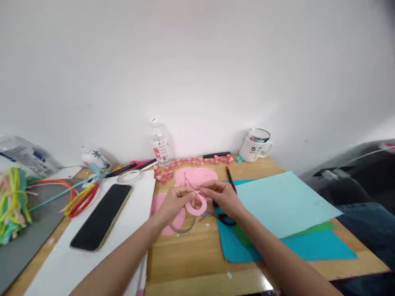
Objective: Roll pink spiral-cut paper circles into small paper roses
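A looped strip of pink paper (196,211) hangs between my hands over the wooden table. My left hand (177,200) pinches its upper left part with thumb and fingertips. From the other side my right hand (222,196) pinches the same strip near its top, close to the left fingertips. Behind and under the hands lie several rounded pink paper pieces (197,176). A clear ring-shaped roll (182,231) rests below my left hand, partly over the pink paper. Black-handled scissors (226,220) lie by my right wrist, partly hidden.
Small folded pink paper pieces (188,161) line the back, near a bottle (159,144) and a white mug (254,146). Blue and green sheets (284,205) lie right. A phone (101,216) rests on white paper (61,267) at left, beside bundled coloured strips (14,205).
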Motion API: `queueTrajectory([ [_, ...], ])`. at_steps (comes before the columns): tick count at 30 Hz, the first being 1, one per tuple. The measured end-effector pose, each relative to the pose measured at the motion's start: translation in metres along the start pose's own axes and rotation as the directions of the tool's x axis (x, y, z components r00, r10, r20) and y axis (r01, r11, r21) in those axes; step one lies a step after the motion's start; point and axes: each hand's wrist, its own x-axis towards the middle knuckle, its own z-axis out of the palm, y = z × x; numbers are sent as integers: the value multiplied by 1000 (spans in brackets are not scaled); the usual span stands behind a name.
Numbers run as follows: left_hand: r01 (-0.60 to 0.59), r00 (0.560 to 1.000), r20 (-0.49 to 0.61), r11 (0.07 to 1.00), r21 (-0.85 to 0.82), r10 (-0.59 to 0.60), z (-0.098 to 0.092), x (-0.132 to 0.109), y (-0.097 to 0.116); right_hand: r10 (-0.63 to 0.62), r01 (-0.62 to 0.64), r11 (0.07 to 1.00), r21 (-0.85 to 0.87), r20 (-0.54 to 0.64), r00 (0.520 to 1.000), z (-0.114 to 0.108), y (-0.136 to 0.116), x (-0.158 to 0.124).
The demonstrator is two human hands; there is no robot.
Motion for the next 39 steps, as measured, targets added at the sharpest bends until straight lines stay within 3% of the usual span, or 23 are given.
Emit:
queueTrajectory([
  [7,17,1000,-5,1000,13,-17,-3,0,1,13,-11,997,82,-15,1000,1,-4,-1],
  [24,76,997,18,996,-36,-76,-3,-2,1,18,-14,997,80,-45,999,4,-4,-2],
  [31,79,997,31,996,-48,-77,-3,-2,0,1,0,1000,6,-50,999,4,-4,-1],
  [39,84,996,26,992,-89,-82,-5,-1,-1,-8,11,996,85,-33,999,3,-2,0],
])
